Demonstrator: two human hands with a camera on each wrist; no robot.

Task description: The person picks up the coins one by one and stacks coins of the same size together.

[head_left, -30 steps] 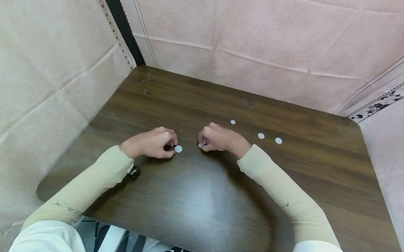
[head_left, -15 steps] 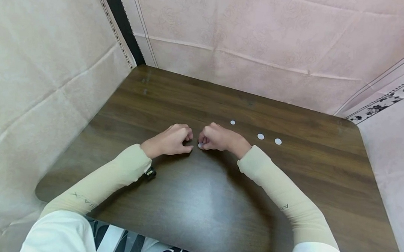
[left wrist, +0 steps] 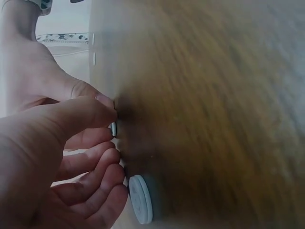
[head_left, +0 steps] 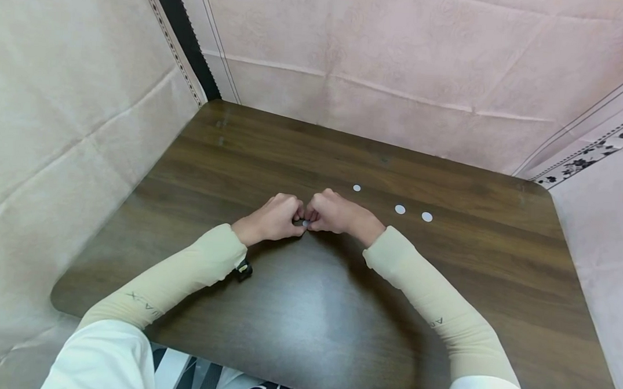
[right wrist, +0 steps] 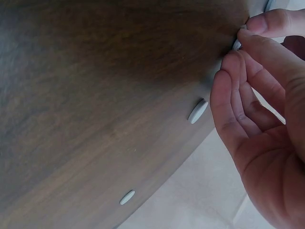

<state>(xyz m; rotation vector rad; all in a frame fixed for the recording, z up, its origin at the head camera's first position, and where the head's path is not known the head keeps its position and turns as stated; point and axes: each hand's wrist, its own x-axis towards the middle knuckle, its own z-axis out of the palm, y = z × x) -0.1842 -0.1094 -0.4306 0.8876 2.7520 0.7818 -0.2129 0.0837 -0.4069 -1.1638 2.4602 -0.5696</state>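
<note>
Near the middle of the dark wooden table [head_left: 285, 309], my two hands meet over a small white disc [head_left: 306, 223]. My right hand [head_left: 338, 213] pinches it between thumb and index finger. Opposite, my left hand [head_left: 275, 219] has its thumb and curled index finger at the same disc, which shows as a thin edge between the fingertips in the left wrist view. Beside the left little finger lie two stacked white discs [left wrist: 141, 199], hidden under that hand in the head view.
To the right and behind my right hand lie three white discs: a smaller one [head_left: 356, 188] and two larger ones, the middle disc [head_left: 400, 209] and the rightmost disc [head_left: 427, 217]. Pale cloth [head_left: 401, 59] hangs behind the table.
My left hand has left the disc it touched a second ago, moving right over it to the disc in my right hand. The right hand has stayed nearly still.
</note>
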